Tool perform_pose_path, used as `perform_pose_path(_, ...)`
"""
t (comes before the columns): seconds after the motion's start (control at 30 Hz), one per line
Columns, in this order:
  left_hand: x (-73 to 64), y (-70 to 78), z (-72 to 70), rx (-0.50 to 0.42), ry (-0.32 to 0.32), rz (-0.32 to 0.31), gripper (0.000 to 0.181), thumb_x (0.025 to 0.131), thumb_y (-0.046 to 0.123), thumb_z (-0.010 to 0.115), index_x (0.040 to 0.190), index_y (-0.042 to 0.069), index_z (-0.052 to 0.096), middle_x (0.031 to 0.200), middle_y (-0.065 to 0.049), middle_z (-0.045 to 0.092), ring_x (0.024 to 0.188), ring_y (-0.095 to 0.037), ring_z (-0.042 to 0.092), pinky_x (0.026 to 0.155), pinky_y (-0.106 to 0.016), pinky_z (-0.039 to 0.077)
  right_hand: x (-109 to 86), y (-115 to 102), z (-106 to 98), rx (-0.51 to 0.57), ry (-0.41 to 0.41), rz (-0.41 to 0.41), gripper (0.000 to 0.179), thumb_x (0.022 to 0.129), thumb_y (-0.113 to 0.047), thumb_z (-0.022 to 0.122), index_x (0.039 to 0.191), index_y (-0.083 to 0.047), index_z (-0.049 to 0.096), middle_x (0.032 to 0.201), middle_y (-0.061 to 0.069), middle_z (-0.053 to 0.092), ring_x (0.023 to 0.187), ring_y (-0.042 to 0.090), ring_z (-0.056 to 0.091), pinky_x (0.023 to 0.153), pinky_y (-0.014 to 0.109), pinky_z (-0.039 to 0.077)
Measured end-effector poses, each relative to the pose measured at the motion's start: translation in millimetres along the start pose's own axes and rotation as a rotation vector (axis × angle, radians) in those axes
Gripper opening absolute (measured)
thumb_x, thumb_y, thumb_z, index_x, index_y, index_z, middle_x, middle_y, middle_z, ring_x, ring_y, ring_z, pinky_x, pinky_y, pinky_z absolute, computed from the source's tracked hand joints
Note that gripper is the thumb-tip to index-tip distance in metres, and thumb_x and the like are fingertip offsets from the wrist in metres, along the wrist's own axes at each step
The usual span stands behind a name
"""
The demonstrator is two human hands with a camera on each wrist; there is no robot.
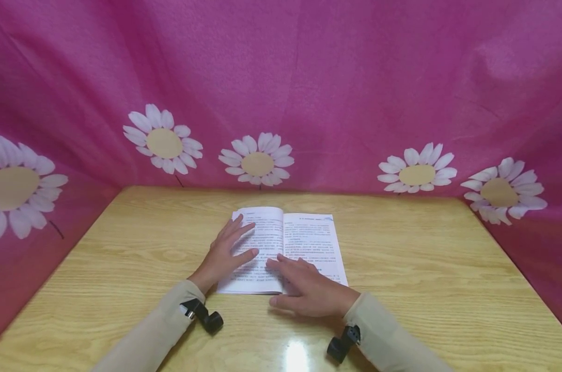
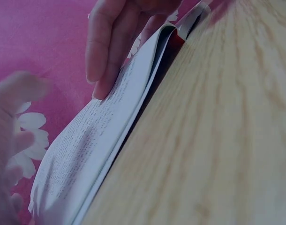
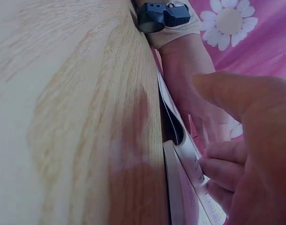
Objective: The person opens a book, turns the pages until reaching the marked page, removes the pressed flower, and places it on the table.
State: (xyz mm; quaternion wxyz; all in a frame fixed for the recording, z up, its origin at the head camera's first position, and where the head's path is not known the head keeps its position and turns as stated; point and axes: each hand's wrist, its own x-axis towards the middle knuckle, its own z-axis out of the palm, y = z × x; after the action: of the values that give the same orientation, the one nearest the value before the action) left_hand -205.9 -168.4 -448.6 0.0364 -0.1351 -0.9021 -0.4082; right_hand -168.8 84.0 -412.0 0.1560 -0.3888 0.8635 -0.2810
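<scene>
An open book [image 1: 309, 243] with printed white pages lies flat on the wooden table, its spine running away from the person. Over the left page the left hand [image 1: 225, 256] spreads its straight fingers, thumb pointing toward the gutter. Across the lower part of the book, near the gutter, reaches the right hand [image 1: 309, 289] with its fingers extended and thumb apart. In the left wrist view, the right hand's fingertips [image 2: 101, 86] are at the page surface. The right wrist view has the right hand's fingers [image 3: 222, 171] beside the page; whether they press is unclear. Neither hand grips anything.
The light wooden table [image 1: 425, 268] extends around the book on all sides. Behind and beside it hangs a magenta cloth [image 1: 332, 93] with large white daisies. Small black cameras [image 1: 211, 321] are strapped at both sleeved wrists.
</scene>
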Motion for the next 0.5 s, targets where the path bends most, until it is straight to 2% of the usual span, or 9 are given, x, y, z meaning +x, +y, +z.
perform_pose_path(0.1, -0.3, -0.9, 1.1, 0.118, -0.08, 0.034, 0.078, 0.081, 0.056, 0.07, 0.148, 0.03, 0.04, 0.161, 0.001, 0.016, 0.148, -0.029, 0.002, 0.113, -0.06, 0.001, 0.0, -0.2, -0.3, -0.002, -0.001, 0.004, 0.078, 0.091, -0.056, 0.057, 0.153, -0.018, 0.029, 0.158, 0.005, 0.025, 0.147, 0.02, 0.015, 0.117, 0.052, 0.009)
perform_pose_path(0.2, -0.9, 1.2, 2.0, 0.188, -0.133, 0.064, 0.082, 0.078, 0.055, 0.073, 0.148, 0.026, 0.041, 0.16, -0.004, 0.02, 0.147, -0.033, 0.004, 0.114, -0.056, -0.003, -0.1, 0.2, -0.8, 0.004, -0.003, 0.008, 0.077, 0.091, -0.056, 0.056, 0.153, -0.018, 0.029, 0.158, 0.005, 0.024, 0.146, 0.02, 0.015, 0.116, 0.052, 0.009)
perform_pose_path(0.3, -1.7, 4.0, 2.4, 0.223, -0.153, 0.072, 0.081, 0.078, 0.052, 0.074, 0.147, 0.023, 0.042, 0.159, -0.008, 0.022, 0.147, -0.036, 0.006, 0.114, -0.057, -0.004, 0.1, 1.9, -1.9, 0.008, 0.006, 0.001, 0.075, 0.092, -0.057, 0.055, 0.152, -0.018, 0.032, 0.157, 0.006, 0.026, 0.145, 0.021, 0.019, 0.116, 0.052, 0.013)
perform_pose_path(0.43, -2.3, 6.7, 2.2, 0.245, -0.161, 0.066, 0.08, 0.079, 0.05, 0.074, 0.147, 0.022, 0.043, 0.159, -0.009, 0.023, 0.146, -0.036, 0.007, 0.114, -0.057, -0.004, 1.2, 7.0, -5.9, 0.069, 0.06, -0.036, 0.072, 0.091, -0.054, 0.058, 0.149, -0.015, 0.037, 0.15, 0.005, 0.041, 0.137, 0.018, 0.038, 0.112, 0.045, 0.029)
perform_pose_path(0.5, -2.4, 7.4, 2.1, 0.251, -0.164, 0.06, 0.08, 0.079, 0.051, 0.074, 0.147, 0.022, 0.043, 0.159, -0.009, 0.023, 0.146, -0.036, 0.007, 0.114, -0.057, -0.003, 0.6, 9.7, -10.0, 0.112, 0.098, -0.025, 0.072, 0.09, -0.053, 0.06, 0.147, -0.015, 0.038, 0.147, 0.002, 0.045, 0.133, 0.015, 0.041, 0.11, 0.042, 0.033)
